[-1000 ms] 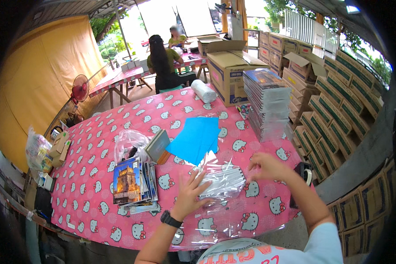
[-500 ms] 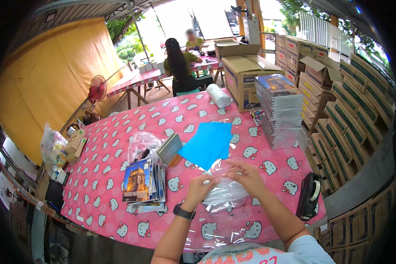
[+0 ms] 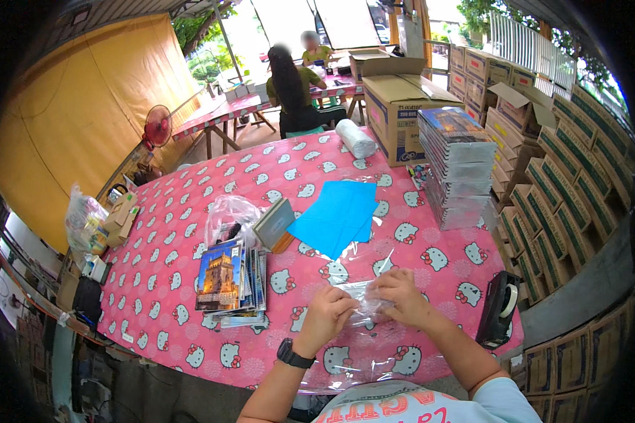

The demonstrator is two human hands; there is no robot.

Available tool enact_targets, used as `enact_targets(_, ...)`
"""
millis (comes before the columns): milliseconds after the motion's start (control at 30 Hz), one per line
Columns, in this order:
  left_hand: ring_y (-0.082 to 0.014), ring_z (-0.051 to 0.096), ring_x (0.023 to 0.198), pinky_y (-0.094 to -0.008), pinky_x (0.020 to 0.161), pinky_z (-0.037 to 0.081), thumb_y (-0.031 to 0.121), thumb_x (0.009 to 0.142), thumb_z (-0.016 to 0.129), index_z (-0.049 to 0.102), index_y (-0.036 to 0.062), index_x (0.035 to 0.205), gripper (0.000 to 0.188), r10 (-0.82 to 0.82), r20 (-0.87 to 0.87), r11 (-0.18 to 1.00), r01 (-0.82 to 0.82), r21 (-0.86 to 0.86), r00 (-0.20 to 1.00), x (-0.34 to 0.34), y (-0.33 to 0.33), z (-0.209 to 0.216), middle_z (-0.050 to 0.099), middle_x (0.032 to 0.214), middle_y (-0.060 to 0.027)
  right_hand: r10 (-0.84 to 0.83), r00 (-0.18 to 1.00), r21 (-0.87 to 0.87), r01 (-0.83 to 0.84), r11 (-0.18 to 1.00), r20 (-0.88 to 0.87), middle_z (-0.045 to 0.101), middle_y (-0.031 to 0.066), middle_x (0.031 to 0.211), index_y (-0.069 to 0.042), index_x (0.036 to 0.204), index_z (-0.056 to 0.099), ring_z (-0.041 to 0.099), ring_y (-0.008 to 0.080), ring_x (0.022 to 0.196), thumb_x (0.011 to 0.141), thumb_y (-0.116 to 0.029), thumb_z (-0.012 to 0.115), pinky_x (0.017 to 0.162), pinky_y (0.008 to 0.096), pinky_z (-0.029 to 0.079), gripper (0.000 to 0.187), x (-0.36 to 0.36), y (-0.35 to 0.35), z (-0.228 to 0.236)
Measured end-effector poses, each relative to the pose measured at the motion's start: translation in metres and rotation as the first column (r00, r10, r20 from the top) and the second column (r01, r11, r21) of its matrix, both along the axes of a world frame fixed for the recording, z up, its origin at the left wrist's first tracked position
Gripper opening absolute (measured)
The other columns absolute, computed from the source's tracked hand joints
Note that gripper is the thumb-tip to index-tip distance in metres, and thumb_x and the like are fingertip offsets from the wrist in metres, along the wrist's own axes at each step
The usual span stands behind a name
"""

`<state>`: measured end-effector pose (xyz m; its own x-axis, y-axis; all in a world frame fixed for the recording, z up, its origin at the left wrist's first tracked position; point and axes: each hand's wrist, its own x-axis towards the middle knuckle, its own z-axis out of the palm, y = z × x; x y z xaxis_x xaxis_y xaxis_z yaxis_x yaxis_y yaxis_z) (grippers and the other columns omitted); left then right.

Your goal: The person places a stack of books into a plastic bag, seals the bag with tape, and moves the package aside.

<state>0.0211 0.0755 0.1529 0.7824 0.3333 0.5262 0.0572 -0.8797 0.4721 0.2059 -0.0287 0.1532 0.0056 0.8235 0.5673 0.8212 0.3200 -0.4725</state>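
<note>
In front of me on the table lies clear plastic film [image 3: 365, 299], shiny and crumpled, folded around something flat that I cannot make out. My left hand [image 3: 329, 314] pinches its left side with curled fingers. On the opposite side my right hand [image 3: 404, 299] grips the film, fingertips bent inward. Just beyond the hands are overlapping bright blue sheets [image 3: 335, 217]. To the left, a loose pile of booklets [image 3: 220, 278] shows a stone tower on its top cover. A small upright book or box [image 3: 274, 224] leans beside a clear plastic bag [image 3: 234, 215].
A black tape dispenser [image 3: 495, 310] stands at the right edge. Farther back are a tall stack of spiral-bound books [image 3: 458, 183], an open carton [image 3: 402, 113] and a white roll [image 3: 355, 139]. Cartons [image 3: 554, 211] line the right side. Two people sit at another table.
Both hands have come down nearer to the table with the clear film, and the fingers now press in at its sides. The view has shifted slightly.
</note>
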Motion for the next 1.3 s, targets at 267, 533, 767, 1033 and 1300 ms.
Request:
enact_targets(267, -0.0261, 0.055, 0.073, -0.0362, 0.061, 0.044, 0.011, 0.069, 0.069, 0.061, 0.0037, 0.075, 0.012, 0.120, -0.003, 0.991, -0.119, 0.060, 0.993, 0.008, -0.002, 0.008, 0.056, 0.074, -0.0076, 0.003, 0.998, -0.023, -0.001, 1.000, 0.063, 0.059, 0.0098, 0.078, -0.002, 0.073, 0.060, 0.055, 0.0294, 0.076, 0.068, -0.006, 0.066, 0.063, 0.0380, 0.044, 0.009, 0.002, 0.003, 0.002)
enact_targets(533, -0.0252, 0.057, 0.068, -0.0370, 0.059, 0.044, 0.023, 0.071, 0.072, 0.066, 0.0037, 0.083, 0.024, 0.203, -0.065, 0.976, -0.196, 0.089, 0.977, 0.037, 0.034, 0.020, 0.058, 0.070, -0.0099, -0.191, 0.980, -0.342, 0.197, 0.919, 0.052, 0.060, 0.0138, 0.074, -0.004, 0.079, 0.061, 0.059, 0.0326, 0.074, 0.069, -0.027, 0.072, 0.066, 0.0419, 0.045, 0.028, 0.013, 0.036, 0.021)
enact_targets(767, -0.0219, 0.058, 0.070, -0.0328, 0.060, 0.044, 0.019, 0.071, 0.071, 0.069, 0.0050, 0.083, 0.018, 0.080, -0.120, 0.970, -0.105, -0.221, 0.989, 0.060, 0.072, -0.010, 0.060, 0.068, -0.0098, -0.209, 0.946, -0.546, 0.042, 0.837, -0.248, 0.060, 0.0117, 0.070, -0.001, 0.070, 0.062, 0.057, 0.0227, 0.067, 0.068, -0.022, 0.074, 0.061, 0.0336, 0.043, 0.024, 0.045, 0.070, 0.012)
enact_targets(1033, -0.0291, 0.055, 0.068, -0.0379, 0.059, 0.043, 0.012, 0.076, 0.062, 0.059, 0.0022, 0.074, 0.011, -0.007, -0.057, 0.998, 0.010, 0.055, 0.998, 0.020, 0.025, -0.017, 0.055, 0.069, -0.0112, 0.008, 0.998, -0.119, -0.014, 0.993, -0.057, 0.056, 0.0121, 0.071, -0.004, 0.072, 0.059, 0.056, 0.0294, 0.073, 0.074, -0.016, 0.066, 0.064, 0.0394, 0.044, 0.014, 0.001, 0.019, -0.031)
enact_targets(1300, -0.0305, 0.053, 0.070, -0.0401, 0.061, 0.043, 0.017, 0.073, 0.066, 0.055, 0.0038, 0.073, 0.017, 0.138, -0.308, 0.956, -0.208, -0.206, 0.941, -0.010, -0.043, -0.116, 0.054, 0.075, -0.0129, -0.409, 0.890, -0.451, 0.286, 0.845, -0.201, 0.054, 0.0130, 0.075, -0.004, 0.072, 0.055, 0.055, 0.0332, 0.076, 0.072, -0.020, 0.068, 0.065, 0.0412, 0.044, 0.021, -0.046, -0.032, -0.112)
